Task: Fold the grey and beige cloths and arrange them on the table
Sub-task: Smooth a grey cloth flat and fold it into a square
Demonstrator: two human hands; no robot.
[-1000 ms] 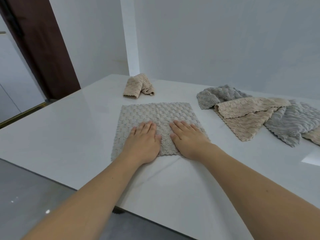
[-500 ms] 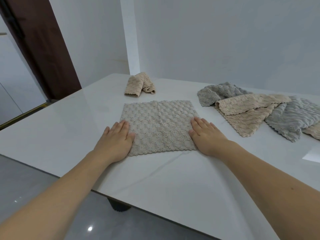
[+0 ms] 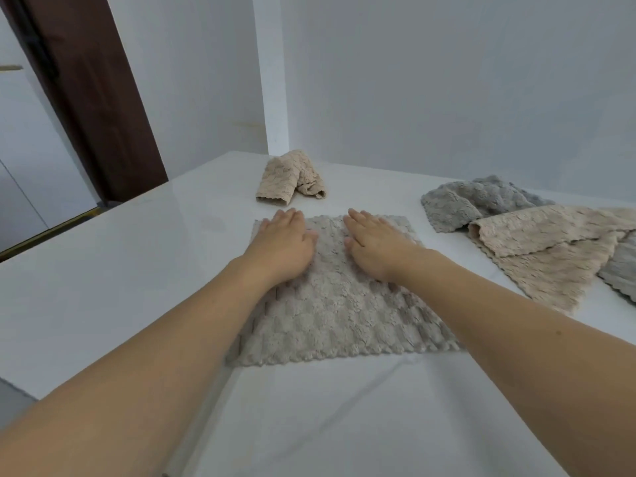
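Note:
A grey-beige textured cloth [image 3: 339, 311] lies spread flat on the white table [image 3: 137, 270] in front of me. My left hand [image 3: 284, 246] presses palm-down on its far left part, fingers straight and reaching the far edge. My right hand [image 3: 375, 244] lies flat on its far right part, fingers straight too. A folded beige cloth [image 3: 290, 179] sits beyond, near the table's far corner. To the right is a loose pile: a grey cloth [image 3: 471, 201], a beige cloth [image 3: 547, 249] over it, and another grey cloth [image 3: 623, 270] at the frame edge.
White walls close the table's far side. A dark brown door frame [image 3: 93, 98] stands at the left, beyond the table's left edge. The table's near-left edge drops to a grey floor [image 3: 10, 401].
Both hands have slid from the cloth's near side corners up to its far part, now side by side. The camera has moved closer over the cloth.

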